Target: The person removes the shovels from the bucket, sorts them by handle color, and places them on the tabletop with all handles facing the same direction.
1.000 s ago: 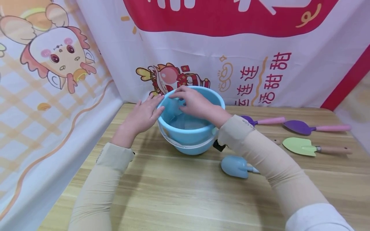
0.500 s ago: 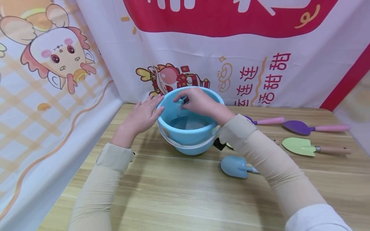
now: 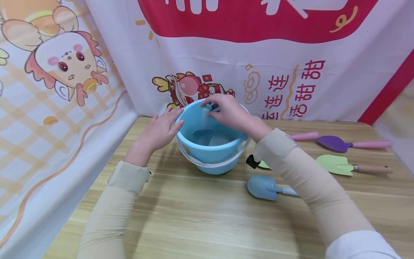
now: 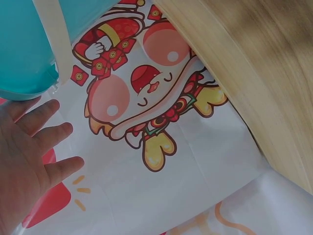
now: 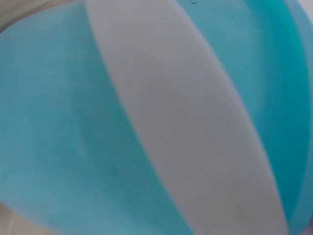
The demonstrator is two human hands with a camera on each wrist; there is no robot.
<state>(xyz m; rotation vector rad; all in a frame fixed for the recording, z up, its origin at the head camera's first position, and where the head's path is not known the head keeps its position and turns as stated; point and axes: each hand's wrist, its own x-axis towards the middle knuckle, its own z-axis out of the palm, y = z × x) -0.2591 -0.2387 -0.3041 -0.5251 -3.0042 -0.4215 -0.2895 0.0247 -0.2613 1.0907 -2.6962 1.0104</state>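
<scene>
A light blue bucket point(image 3: 215, 153) with a white bail handle point(image 3: 210, 165) stands upright near the back of the table. My left hand point(image 3: 161, 126) rests its straight fingers against the bucket's left rim; in the left wrist view that hand point(image 4: 34, 142) has its fingers spread beside the bucket point(image 4: 24, 58). Above the bucket's mouth, my right hand point(image 3: 228, 111) pinches the top of a small shovel's handle. Inside the bucket hangs the shovel's dark blue blade point(image 3: 202, 136), pointing down. Bucket wall point(image 5: 58, 122) and bail handle point(image 5: 186, 122) fill the right wrist view.
A blue hand shovel point(image 3: 262, 187) lies in front of the bucket's right side. Further right lie a green trowel point(image 3: 334, 164), a purple trowel point(image 3: 333, 143) and a pink handle point(image 3: 304, 136). My right forearm partly covers another green blade point(image 3: 264, 165). Printed cloth hangs behind.
My right hand has gripped the shovel's handle inside the bucket and shifted slightly right and up, bringing the shovel along. The left hand stays at the rim.
</scene>
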